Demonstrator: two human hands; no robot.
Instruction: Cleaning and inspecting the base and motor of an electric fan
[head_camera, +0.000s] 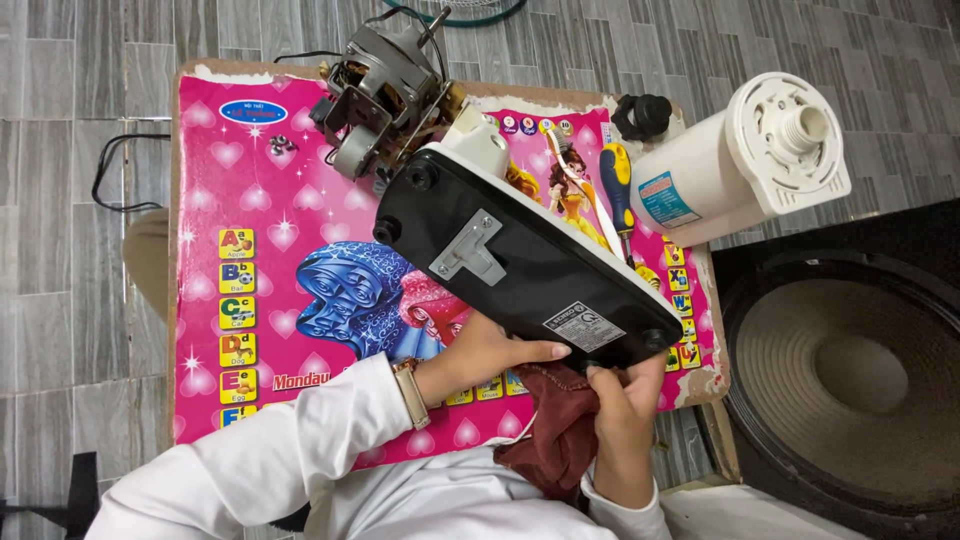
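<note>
Workpiece: black fan base (525, 255), tilted on edge with its underside up, lying diagonally across the middle of the pink children's table (260, 300); near end held, far end leaning toward the motor.
Left hand (490, 352): fingers pressed together and laid flat against the near long edge of the base, thumb out of sight beneath it.
Right hand (625, 400): fingers curled and closed, pinching a dark red cloth (555, 425) up against the near corner of the base; fingertips hidden behind the rim.
Support risk: the base appears to rest on one edge and the two hands only. If either hand eased, it would likely tip flat or slide toward the right edge of the table.
Motor risk: bare fan motor (385, 95) with exposed windings and loose wires sits at the far end, touching or just beside the base; a shove could push it off the far edge or strain the leads.
Loose items: small screws (280, 146) far left, screwdriver (620, 195) and black knob (642, 115) to the right; a shifting base could sweep them off.
Adjacent hazard: white cylindrical housing (740, 160) overhangs the far right corner above a speaker cone (850, 380); a knock could drop it there.
Bracket: metal plate (470, 250) on the underside has edges that could snag the cloth.
</note>
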